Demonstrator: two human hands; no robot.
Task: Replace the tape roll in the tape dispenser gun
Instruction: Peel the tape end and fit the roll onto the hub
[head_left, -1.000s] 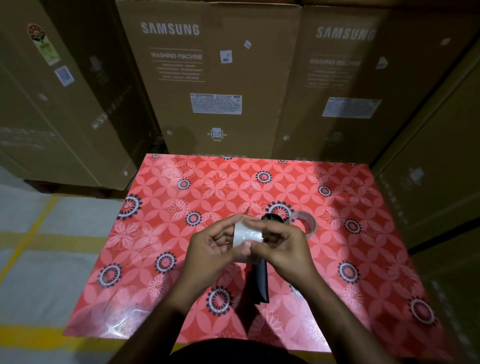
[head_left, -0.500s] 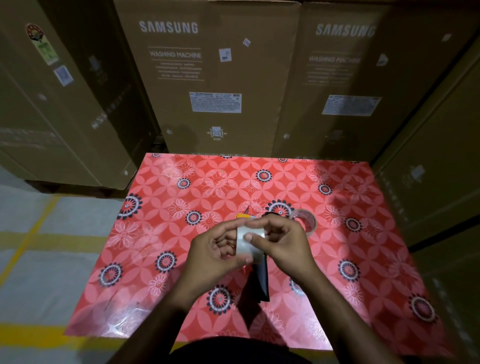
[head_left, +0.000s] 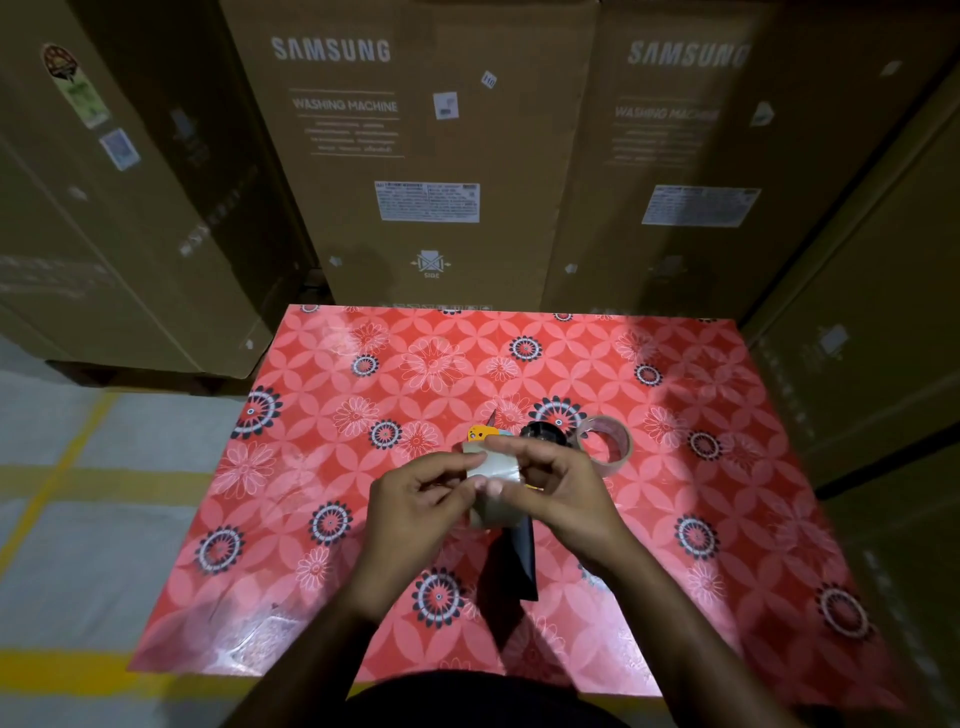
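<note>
Both hands hold a roll of clear tape (head_left: 493, 470) above the middle of the table. My left hand (head_left: 415, 499) pinches its left edge with thumb and fingers. My right hand (head_left: 556, 493) grips the roll from the right and over the top. Under the hands lies the tape dispenser gun: its black handle (head_left: 519, 556) points toward me, its orange front part (head_left: 480, 432) and black hub (head_left: 543, 432) show just beyond the fingers. A second, thin clear tape roll (head_left: 608, 441) lies flat on the table to the right of the hub.
The table has a red flowered cover (head_left: 363, 405). Large cardboard washing-machine boxes (head_left: 431, 156) stand close behind it and along the right side (head_left: 883, 338). Left of the table is grey floor with yellow lines (head_left: 62, 467).
The hands have shifted slightly with the roll; it has turned between the fingers, and the orange front of the gun now shows beyond them.
</note>
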